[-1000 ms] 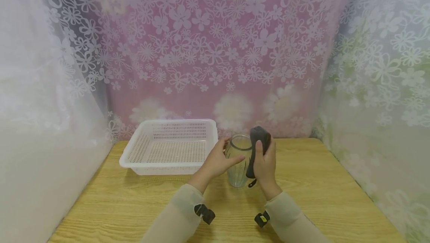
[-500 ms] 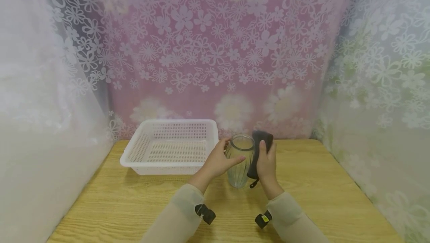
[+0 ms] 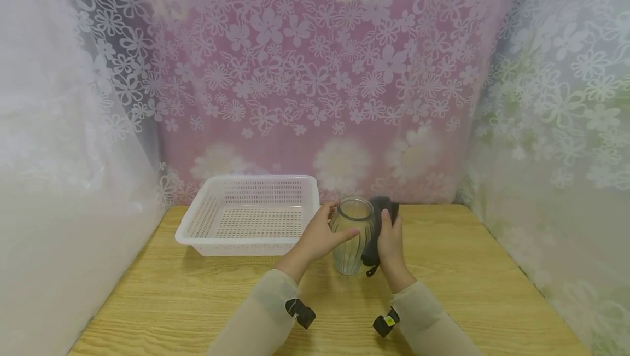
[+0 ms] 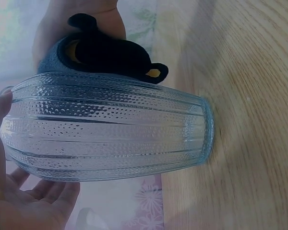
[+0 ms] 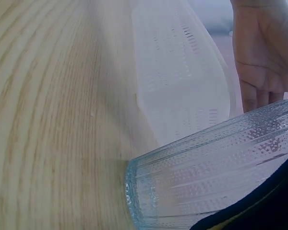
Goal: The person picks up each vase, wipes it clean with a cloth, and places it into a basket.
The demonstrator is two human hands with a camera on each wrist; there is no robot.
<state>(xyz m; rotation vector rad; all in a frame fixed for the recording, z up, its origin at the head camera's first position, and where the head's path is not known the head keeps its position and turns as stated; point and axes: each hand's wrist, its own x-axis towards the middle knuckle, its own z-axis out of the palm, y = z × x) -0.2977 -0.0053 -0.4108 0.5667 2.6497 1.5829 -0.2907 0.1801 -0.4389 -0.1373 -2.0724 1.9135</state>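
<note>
A clear ribbed glass vase (image 3: 350, 244) with a dimpled surface stands upright on the wooden table. My left hand (image 3: 320, 237) holds it from the left, thumb at the near side and fingers round the far side. On the right, my right hand (image 3: 391, 244) grips a dark folded cloth (image 3: 379, 235), its thumb lying over the near face. In the left wrist view the cloth (image 4: 110, 55) lies along the side of the vase (image 4: 110, 127) and shows a small hanging loop and yellowish lining. Most fingers of my right hand are hidden behind the cloth.
A white perforated plastic basket (image 3: 248, 247) stands on the table (image 3: 162, 301) left of the vase, close to my left hand. A pink floral curtain (image 3: 305, 99) hangs behind the table's back edge, with pale sheets at both sides.
My right hand has shifted slightly right and the cloth has slid lower along the vase's right side. My left hand and the vase have stayed almost in place.
</note>
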